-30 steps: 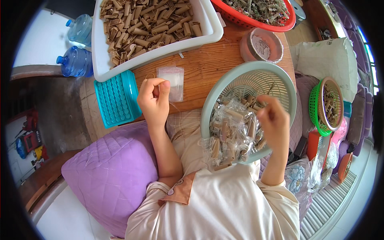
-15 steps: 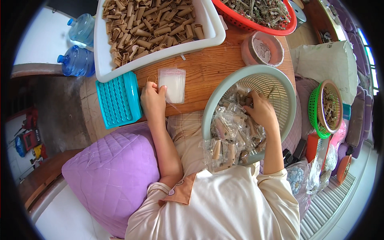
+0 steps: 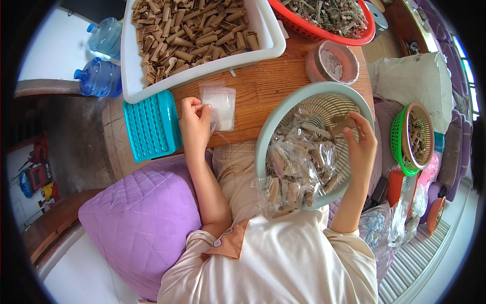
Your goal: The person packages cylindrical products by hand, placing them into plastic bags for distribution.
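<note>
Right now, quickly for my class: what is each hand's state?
Left hand: fingers closed by the clear bags; whether it holds one cannot be told.
Right hand: apparently pinching a blurred brown piece.

Table [image 3: 253,83]: wood, visible grain, low sheen. Grey-green basket [image 3: 324,87]: smooth matt plastic. Bagged bundles [image 3: 286,157] look glossy, crinkled, clear film. Flat bags [image 3: 223,107]: slick clear film. Brown pieces [image 3: 195,40]: matt, material unclear. Purple cover [image 3: 142,223]: quilted cloth.

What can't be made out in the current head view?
Head view:
Left hand: whether it grips one of the clear bags; its fingers hide this.
Brown piece at the right hand: blurred details.
Grey-green basket: most of its floor, under wrapped pieces.
White tub and red basket: far ends, cut off by the top edge.
</note>
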Action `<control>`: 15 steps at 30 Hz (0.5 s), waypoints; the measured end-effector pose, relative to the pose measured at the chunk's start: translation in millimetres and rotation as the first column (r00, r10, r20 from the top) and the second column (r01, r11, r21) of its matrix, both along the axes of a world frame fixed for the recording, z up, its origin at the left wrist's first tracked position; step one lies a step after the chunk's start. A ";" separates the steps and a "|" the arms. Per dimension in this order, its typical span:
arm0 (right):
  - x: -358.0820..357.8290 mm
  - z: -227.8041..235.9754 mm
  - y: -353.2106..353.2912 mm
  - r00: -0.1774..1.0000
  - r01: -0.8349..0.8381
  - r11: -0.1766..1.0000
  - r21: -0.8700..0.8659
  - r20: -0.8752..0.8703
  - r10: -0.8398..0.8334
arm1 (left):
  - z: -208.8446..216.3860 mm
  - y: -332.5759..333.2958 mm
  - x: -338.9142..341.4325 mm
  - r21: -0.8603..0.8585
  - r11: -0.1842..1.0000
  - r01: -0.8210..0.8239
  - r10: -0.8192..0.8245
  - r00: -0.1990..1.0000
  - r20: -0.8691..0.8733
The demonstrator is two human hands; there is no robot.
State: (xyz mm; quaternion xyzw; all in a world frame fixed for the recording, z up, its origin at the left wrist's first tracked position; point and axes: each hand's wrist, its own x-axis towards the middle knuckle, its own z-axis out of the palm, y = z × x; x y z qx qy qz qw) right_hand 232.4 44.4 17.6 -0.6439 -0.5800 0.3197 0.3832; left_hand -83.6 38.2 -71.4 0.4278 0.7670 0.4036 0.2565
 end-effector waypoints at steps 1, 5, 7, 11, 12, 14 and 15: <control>1.3 7.9 -1.4 1.000 0.007 0.999 0.045 -0.021 -0.006 | -0.6 0.9 1.0 0.074 0.997 -0.001 -0.009 0.990 0.141; 10.8 32.6 -7.9 0.984 -0.017 0.999 -0.032 -0.178 0.011 | 9.1 2.4 2.9 0.200 0.980 -0.006 -0.086 0.890 0.448; 14.7 36.9 -9.3 0.989 -0.070 0.997 -0.041 -0.130 0.064 | 12.2 0.1 1.8 0.245 0.969 -0.005 -0.141 0.808 0.572; 2.3 43.2 -10.4 0.917 -0.127 0.992 -0.009 -0.383 0.114 | 27.2 -11.5 1.2 0.556 0.831 0.013 -0.546 0.208 0.811; -3.5 43.7 -10.8 0.858 -0.136 0.990 0.026 -0.496 0.131 | 27.6 -12.9 5.1 0.629 0.772 -0.092 -0.635 -0.159 0.756; -18.9 42.4 -9.3 0.774 -0.131 0.989 0.065 -0.617 0.143 | 41.2 -16.2 18.5 0.726 0.682 -0.089 -0.702 -0.359 0.615; -27.0 41.2 -9.2 0.675 -0.115 0.988 0.100 -0.722 0.152 | 50.7 -18.1 26.5 0.807 0.580 -0.112 -0.714 -0.547 0.437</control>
